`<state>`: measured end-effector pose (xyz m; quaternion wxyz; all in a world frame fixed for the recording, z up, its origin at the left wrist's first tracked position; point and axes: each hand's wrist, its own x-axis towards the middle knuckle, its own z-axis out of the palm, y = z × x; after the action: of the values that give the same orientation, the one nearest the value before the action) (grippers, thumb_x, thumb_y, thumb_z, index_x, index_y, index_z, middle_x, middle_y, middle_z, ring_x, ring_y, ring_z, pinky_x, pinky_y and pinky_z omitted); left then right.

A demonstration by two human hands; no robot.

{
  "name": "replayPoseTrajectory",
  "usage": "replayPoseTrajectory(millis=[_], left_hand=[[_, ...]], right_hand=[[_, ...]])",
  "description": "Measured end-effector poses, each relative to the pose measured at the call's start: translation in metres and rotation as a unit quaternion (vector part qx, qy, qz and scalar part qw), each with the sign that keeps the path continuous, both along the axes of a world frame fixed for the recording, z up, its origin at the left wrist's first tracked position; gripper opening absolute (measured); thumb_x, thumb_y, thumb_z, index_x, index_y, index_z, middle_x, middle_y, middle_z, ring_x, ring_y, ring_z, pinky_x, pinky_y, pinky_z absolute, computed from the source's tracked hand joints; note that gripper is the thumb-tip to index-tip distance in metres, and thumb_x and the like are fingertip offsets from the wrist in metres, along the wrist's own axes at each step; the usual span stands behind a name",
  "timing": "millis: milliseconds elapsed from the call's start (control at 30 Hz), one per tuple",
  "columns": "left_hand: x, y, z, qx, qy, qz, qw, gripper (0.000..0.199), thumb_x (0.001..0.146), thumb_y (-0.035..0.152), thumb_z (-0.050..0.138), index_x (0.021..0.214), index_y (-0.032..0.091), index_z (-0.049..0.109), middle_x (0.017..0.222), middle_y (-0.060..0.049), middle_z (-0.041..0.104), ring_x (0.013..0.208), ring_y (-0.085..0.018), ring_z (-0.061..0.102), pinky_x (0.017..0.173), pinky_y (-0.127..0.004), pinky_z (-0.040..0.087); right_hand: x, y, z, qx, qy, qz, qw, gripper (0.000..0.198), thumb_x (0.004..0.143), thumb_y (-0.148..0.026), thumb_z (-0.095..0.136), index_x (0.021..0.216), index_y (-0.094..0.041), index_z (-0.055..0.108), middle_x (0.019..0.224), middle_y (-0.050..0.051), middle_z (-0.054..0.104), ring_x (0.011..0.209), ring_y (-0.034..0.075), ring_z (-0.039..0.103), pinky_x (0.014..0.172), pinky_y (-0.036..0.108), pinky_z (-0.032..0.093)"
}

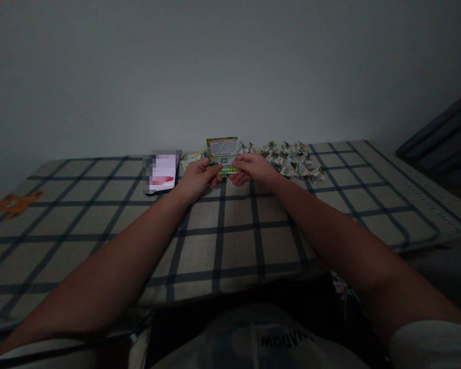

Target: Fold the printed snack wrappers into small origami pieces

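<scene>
A small printed card [222, 148] with green edges, dense text and a square code stands upright between my two hands. My left hand [198, 178] pinches its lower left corner, while my right hand [252, 168] grips the lower right. Behind my left hand lie more flat green and yellow printed pieces [192, 157], partly covered. Just beyond my right hand spreads a group of several folded paper pieces [292, 158] with pointed corners, in similar print.
A phone [163, 170] with a lit, partly blurred screen lies left of my hands. The checked cloth [230, 230] covers the table, which meets a plain wall [230, 66]. An orange flat object [16, 204] rests at the far left. Dark striped fabric [441, 128] shows at right.
</scene>
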<state>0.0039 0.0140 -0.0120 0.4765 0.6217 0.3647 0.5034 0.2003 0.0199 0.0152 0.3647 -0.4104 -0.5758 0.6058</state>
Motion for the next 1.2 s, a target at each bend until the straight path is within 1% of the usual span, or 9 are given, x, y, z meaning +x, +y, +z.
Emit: replayPoseTrajectory(millis=[133,267,433,533,600,767,967,1067,1200], left_hand=[[-0.001,0.0,-0.001,-0.025,0.004,-0.011,1.0,0.027,0.076,0.04,0.082,0.079,0.017,0.068,0.056,0.0,0.065,0.039,-0.009,0.047,0.039,-0.023,0.031],[-0.001,-0.001,-0.002,-0.031,0.004,-0.006,1.0,0.031,0.078,0.046,0.08,0.084,0.016,0.072,0.06,-0.003,0.068,0.044,-0.012,0.055,0.043,-0.024,0.04],[-0.002,0.001,-0.006,0.002,0.006,0.064,0.998,0.036,0.077,0.05,0.081,0.088,0.016,0.076,0.079,-0.007,0.076,0.061,-0.018,0.067,0.055,-0.029,0.053],[-0.002,0.0,-0.005,0.018,0.009,0.069,0.997,0.036,0.076,0.046,0.082,0.094,0.016,0.078,0.091,-0.009,0.079,0.08,-0.022,0.073,0.07,-0.032,0.059],[-0.002,-0.001,-0.004,0.006,0.005,0.054,0.999,0.037,0.077,0.045,0.082,0.098,0.016,0.079,0.097,-0.01,0.08,0.086,-0.023,0.074,0.072,-0.033,0.06],[-0.002,0.0,-0.005,-0.042,-0.015,0.036,0.998,0.036,0.076,0.038,0.081,0.102,0.014,0.078,0.097,-0.011,0.08,0.066,-0.017,0.069,0.055,-0.027,0.054],[-0.001,0.0,-0.006,-0.043,-0.071,0.022,0.996,0.037,0.073,0.036,0.085,0.101,0.014,0.079,0.099,-0.01,0.08,0.086,-0.022,0.075,0.087,-0.037,0.059],[0.0,-0.001,-0.006,-0.039,-0.061,0.016,0.997,0.043,0.073,0.044,0.087,0.102,0.014,0.079,0.104,-0.012,0.08,0.091,-0.024,0.076,0.091,-0.039,0.058],[-0.001,0.0,-0.008,-0.034,-0.04,0.028,0.998,0.044,0.072,0.046,0.088,0.102,0.015,0.079,0.103,-0.012,0.08,0.092,-0.025,0.075,0.09,-0.039,0.058]], right_hand=[[0.0,0.0,0.0,0.017,0.002,-0.011,1.0,0.018,0.101,-0.011,0.053,0.084,-0.016,0.057,0.056,-0.002,0.067,0.049,0.01,0.068,0.048,0.015,0.054],[0.001,0.0,0.001,0.009,-0.005,0.002,1.0,0.023,0.1,-0.011,0.053,0.079,-0.016,0.056,0.057,0.001,0.068,0.049,0.012,0.068,0.048,0.018,0.054],[0.002,-0.002,0.001,0.015,-0.033,0.012,0.999,0.024,0.098,-0.012,0.053,0.075,-0.017,0.056,0.054,0.002,0.067,0.043,0.013,0.064,0.045,0.022,0.054],[0.003,-0.002,0.0,0.012,-0.026,0.017,0.999,0.026,0.098,-0.013,0.052,0.073,-0.018,0.054,0.051,0.0,0.064,0.043,0.013,0.063,0.042,0.021,0.054],[0.003,0.0,-0.001,0.017,-0.004,0.004,1.0,0.022,0.098,-0.013,0.052,0.077,-0.018,0.056,0.052,-0.002,0.063,0.044,0.012,0.064,0.043,0.02,0.054],[0.002,0.007,-0.005,0.047,0.031,-0.029,0.998,0.012,0.093,-0.005,0.058,0.093,-0.017,0.061,0.063,-0.004,0.069,0.047,0.008,0.062,0.049,0.017,0.055],[0.001,0.006,-0.006,0.04,0.031,-0.003,0.999,0.022,0.09,-0.003,0.061,0.077,-0.019,0.053,0.055,-0.007,0.062,0.045,0.007,0.06,0.046,0.015,0.051],[-0.001,0.005,-0.006,0.029,0.025,-0.01,0.999,0.022,0.089,-0.002,0.06,0.077,-0.019,0.054,0.053,-0.007,0.059,0.044,0.008,0.059,0.045,0.016,0.052],[-0.002,0.006,-0.007,0.02,0.031,-0.02,0.999,0.015,0.091,-0.004,0.057,0.09,-0.018,0.06,0.061,-0.004,0.067,0.049,0.01,0.063,0.05,0.018,0.055]])
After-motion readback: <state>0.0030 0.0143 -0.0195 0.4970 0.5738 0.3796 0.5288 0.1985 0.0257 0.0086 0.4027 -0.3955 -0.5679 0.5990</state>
